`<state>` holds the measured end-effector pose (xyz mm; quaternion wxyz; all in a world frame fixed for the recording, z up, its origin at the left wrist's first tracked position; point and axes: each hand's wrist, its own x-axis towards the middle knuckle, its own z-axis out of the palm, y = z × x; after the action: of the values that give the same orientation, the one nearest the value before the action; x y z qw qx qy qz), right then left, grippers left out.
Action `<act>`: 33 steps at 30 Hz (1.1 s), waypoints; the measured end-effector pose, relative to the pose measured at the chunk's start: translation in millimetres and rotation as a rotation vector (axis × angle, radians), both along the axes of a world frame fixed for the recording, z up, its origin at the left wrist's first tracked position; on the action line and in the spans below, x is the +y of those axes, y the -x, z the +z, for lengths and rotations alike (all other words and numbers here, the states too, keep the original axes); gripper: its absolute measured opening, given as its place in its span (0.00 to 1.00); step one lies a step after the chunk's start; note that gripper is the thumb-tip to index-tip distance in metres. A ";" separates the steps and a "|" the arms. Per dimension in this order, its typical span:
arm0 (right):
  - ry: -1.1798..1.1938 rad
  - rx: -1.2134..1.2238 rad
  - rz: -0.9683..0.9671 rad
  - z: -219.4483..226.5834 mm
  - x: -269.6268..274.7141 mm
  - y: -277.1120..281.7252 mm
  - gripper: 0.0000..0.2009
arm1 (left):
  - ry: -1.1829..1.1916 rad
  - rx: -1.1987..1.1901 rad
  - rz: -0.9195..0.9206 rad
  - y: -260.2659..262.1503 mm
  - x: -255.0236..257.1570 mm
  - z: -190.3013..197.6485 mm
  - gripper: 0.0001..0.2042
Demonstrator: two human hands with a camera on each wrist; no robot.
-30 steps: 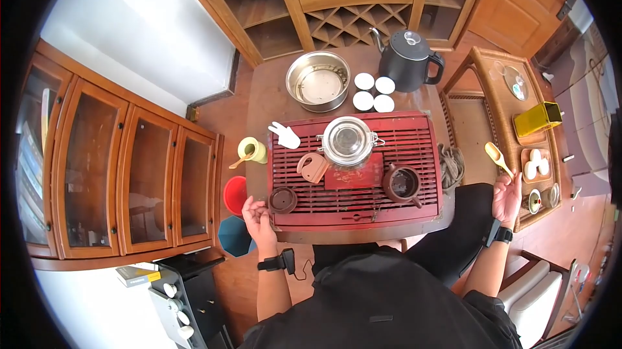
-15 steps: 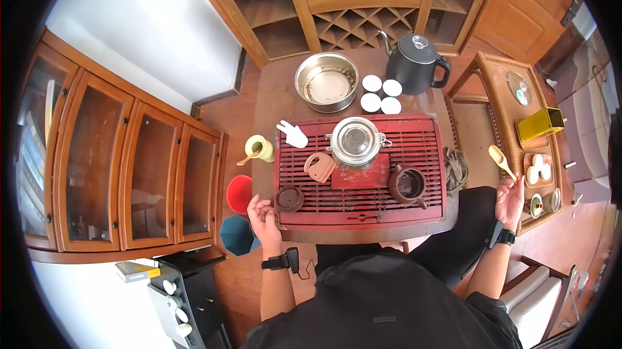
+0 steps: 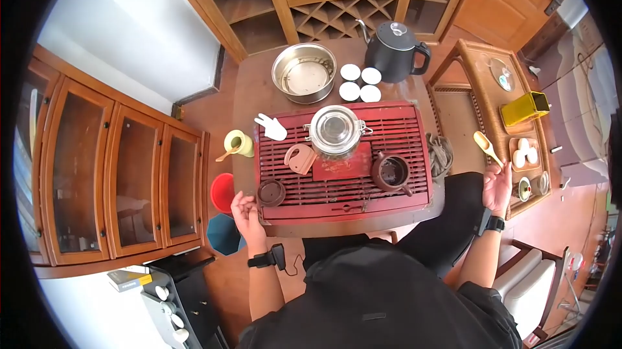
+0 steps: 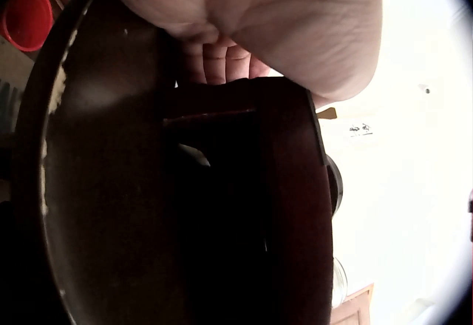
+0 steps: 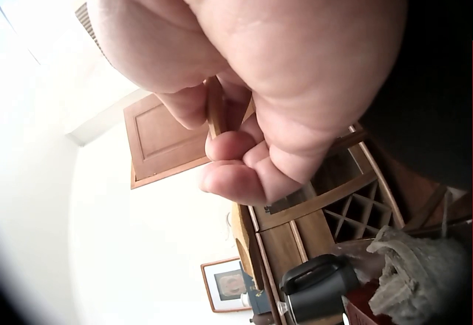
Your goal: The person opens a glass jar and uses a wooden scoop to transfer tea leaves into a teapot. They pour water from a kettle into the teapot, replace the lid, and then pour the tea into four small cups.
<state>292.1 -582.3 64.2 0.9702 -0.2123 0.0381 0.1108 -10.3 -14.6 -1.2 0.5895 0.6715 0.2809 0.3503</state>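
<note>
On the right, beside the wicker stand, my right hand (image 3: 497,190) pinches the handle of a light wooden tea scoop (image 3: 484,145), bowl pointing up and away. In the right wrist view the fingertips close round that scoop's handle (image 5: 215,110). My left hand (image 3: 247,216) is at the front left corner of the red slatted tea tray (image 3: 304,211), its fingers loosely curled with nothing in them. A round brown lid (image 3: 271,192) lies just beside it. On the tray stand a clip-top glass jar (image 3: 335,130), a brown lidless teapot (image 3: 392,173) and a flat pinkish-brown piece (image 3: 300,160).
Behind the tray are a steel basin (image 3: 304,75), several white cups (image 3: 360,83) and a black kettle (image 3: 395,51). A pale green pot (image 3: 240,144) stands left, a grey cloth (image 3: 440,156) right. The wicker stand (image 3: 476,83) bears a yellow container (image 3: 523,109).
The head view has swung a little, so the whole scene sits further left and higher. Both hands keep their places by the table, the scoop still in the right one.
</note>
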 end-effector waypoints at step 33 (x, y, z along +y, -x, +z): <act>-0.022 0.080 0.015 9.7 8.5 -9.3 0.16 | 0.040 0.026 0.042 -5.7 -6.1 7.2 0.23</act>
<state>301.4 -573.8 73.9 0.9692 -0.1974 0.0742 0.1269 -4.6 -20.7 6.0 0.5919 0.6579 0.3094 0.3482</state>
